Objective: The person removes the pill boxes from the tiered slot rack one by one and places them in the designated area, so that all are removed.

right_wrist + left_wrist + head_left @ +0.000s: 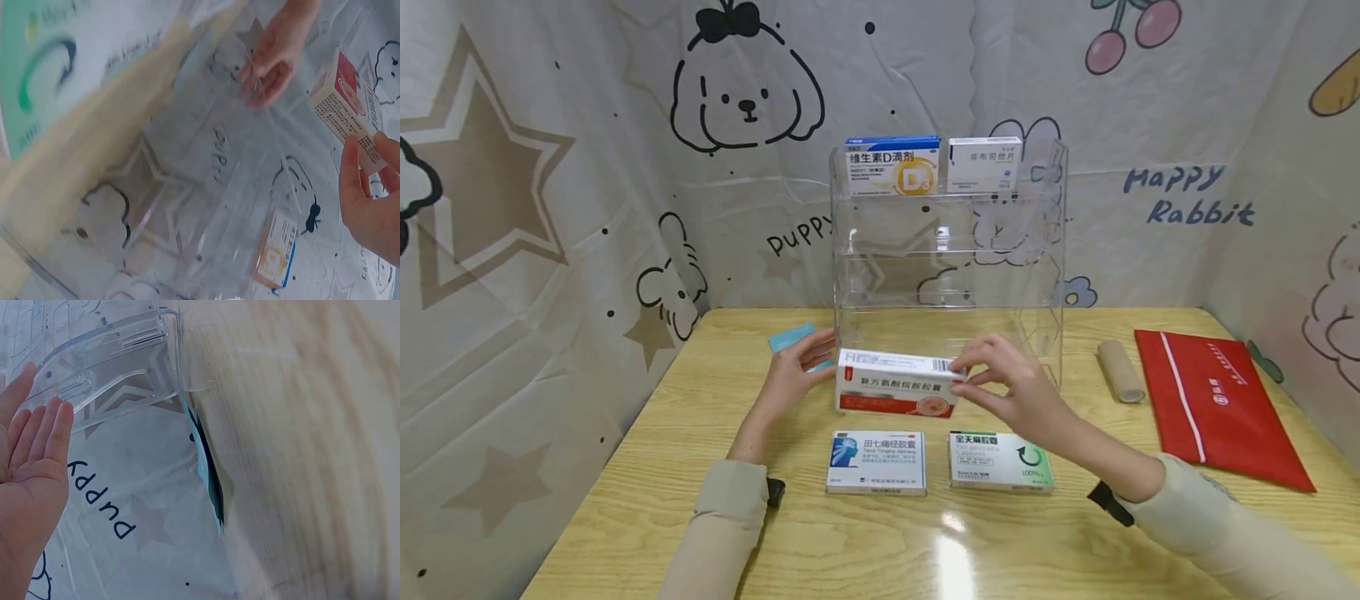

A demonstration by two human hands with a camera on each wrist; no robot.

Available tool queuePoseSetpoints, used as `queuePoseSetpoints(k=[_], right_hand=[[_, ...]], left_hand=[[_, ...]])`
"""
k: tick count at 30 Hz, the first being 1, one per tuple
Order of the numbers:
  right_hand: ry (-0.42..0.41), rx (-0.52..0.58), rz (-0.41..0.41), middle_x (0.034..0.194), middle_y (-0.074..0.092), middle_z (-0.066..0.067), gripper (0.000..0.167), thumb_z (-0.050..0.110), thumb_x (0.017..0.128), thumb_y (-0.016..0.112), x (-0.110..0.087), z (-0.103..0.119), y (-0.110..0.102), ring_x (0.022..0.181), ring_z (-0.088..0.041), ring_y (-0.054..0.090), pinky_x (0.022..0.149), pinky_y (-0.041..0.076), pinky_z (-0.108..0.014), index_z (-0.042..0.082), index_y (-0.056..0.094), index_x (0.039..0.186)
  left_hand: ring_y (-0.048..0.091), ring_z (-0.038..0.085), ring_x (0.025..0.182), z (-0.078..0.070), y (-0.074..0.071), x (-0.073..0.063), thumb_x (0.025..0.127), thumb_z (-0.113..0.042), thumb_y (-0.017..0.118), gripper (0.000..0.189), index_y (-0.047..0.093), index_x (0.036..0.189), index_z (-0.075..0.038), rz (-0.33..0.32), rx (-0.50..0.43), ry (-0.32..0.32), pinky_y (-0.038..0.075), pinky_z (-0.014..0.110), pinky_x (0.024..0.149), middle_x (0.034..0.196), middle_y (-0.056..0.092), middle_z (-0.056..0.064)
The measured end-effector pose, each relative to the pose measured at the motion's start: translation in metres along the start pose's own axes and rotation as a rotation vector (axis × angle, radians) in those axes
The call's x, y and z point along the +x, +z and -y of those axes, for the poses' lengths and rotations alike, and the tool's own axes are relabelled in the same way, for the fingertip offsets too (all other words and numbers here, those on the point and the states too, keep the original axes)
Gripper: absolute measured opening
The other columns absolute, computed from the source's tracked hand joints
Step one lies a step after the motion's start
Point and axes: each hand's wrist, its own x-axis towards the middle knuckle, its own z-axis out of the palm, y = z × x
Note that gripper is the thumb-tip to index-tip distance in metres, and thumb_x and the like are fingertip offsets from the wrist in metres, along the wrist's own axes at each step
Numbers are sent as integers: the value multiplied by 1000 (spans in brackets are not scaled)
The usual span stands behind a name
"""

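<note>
A red-and-white medicine box point(880, 382) is held up in front of the clear acrylic rack point(947, 279). My right hand point(1018, 387) pinches its right end between thumb and fingers, as the right wrist view also shows. Beside the rack's left side is my left hand point(793, 367), its fingers fairly straight in the left wrist view; whether they touch the rack I cannot tell. A blue-and-white medicine box point(877, 463) and a green-and-white one point(1000, 460) lie flat on the table, nearer to me.
On the rack's top tier stand a vitamin D box point(892, 167) and a white medicine box point(983, 165). Left of the rack lies a light-blue packet point(792, 336). A cardboard tube point(1121, 372) and a red pouch point(1221, 408) are at the right.
</note>
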Motion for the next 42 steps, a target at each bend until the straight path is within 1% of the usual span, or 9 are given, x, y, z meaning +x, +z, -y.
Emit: queuePoseSetpoints(k=[4,8,11,17,20,24,29,38,42], right_hand=[[13,37,49,100,58,-7,31,-10,76,76,-18,7,12,89,-10,64,71,63,-16,5,65,101],[8,56,78,99,58,-6,32,-10,75,76,-30,16,21,88,-12,64,70,63,-16,6,65,100],[10,61,111,99,58,-6,30,-7,77,76,-39,22,26,88,-13,64,69,62,-15,7,65,100],[14,100,206,98,57,-5,25,-2,81,75,-55,31,39,87,-15,66,69,60,-11,8,62,99],[23,133,252,97,56,-5,22,0,83,74,-62,34,45,85,-12,65,68,59,-9,8,61,98],[67,169,315,96,55,-3,16,5,86,72,-69,40,51,84,-9,63,67,59,-8,10,62,97],[153,175,389,96,55,-1,10,12,90,70,-73,45,53,87,-5,62,67,58,-7,11,61,96],[283,142,453,93,57,-1,13,12,89,71,-76,43,57,85,0,61,67,58,-7,10,60,95],[329,135,486,94,57,-1,13,14,90,70,-76,42,58,85,0,60,67,58,-7,10,61,97]], left_hand=[[55,35,130,2,0,0,90,-3,68,58,47,144,-4,9,-1,11,50,50,107,144,53,21],[54,35,131,2,-1,0,89,-5,70,59,48,143,-4,11,-13,12,49,52,109,144,52,20],[54,35,131,1,-1,0,89,-4,70,59,48,143,-4,12,-23,12,48,55,109,144,52,21],[54,36,131,-1,0,0,89,-5,70,60,48,144,-5,11,-22,4,49,54,109,144,52,21],[54,36,130,-2,0,-1,89,-5,70,60,47,144,-4,9,-18,7,50,52,108,144,52,21],[54,36,131,-3,0,-1,89,-5,70,60,47,144,-4,11,-12,7,51,51,107,144,52,21],[54,35,131,-3,0,-1,89,-5,70,59,47,144,-5,14,-18,-2,50,51,108,144,52,20],[54,37,130,-4,0,-1,88,-5,71,60,48,143,-3,11,-16,25,51,52,107,144,52,22],[55,36,130,-4,-1,-2,88,-5,71,60,48,144,-4,12,-14,18,51,51,107,144,52,21]])
